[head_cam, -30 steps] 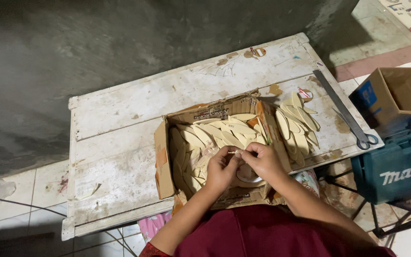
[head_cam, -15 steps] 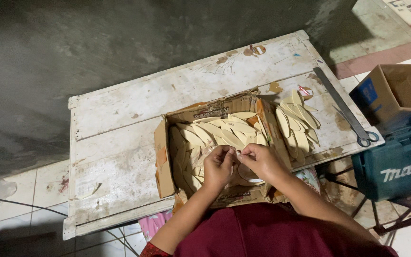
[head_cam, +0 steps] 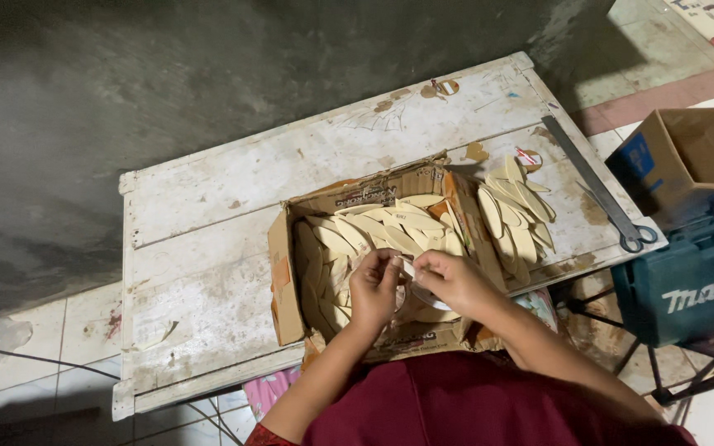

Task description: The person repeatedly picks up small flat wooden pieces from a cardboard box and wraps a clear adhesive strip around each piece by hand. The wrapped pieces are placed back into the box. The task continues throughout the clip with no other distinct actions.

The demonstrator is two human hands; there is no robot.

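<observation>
A shallow cardboard box (head_cam: 284,272) lies on a worn white wooden table (head_cam: 208,206), filled with several pale, flat, leaf-shaped wooden pieces (head_cam: 357,231). My left hand (head_cam: 375,285) and my right hand (head_cam: 448,279) meet above the box's near side. Together they pinch a small white strip (head_cam: 407,268) between the fingertips, with a round roll, seemingly tape, partly hidden under my right hand. More of the pale pieces lie in a loose pile (head_cam: 512,213) on the table just right of the box.
Large metal scissors (head_cam: 605,194) rest along the table's right edge. An open brown cardboard box (head_cam: 687,161) sits on a teal tool case (head_cam: 692,285) to the right. Dark concrete floor lies beyond the table; tiles and a cable lie at lower left.
My hands stay over the near side of the box, fingers shifting slightly on the white strip. Nothing else has moved.
</observation>
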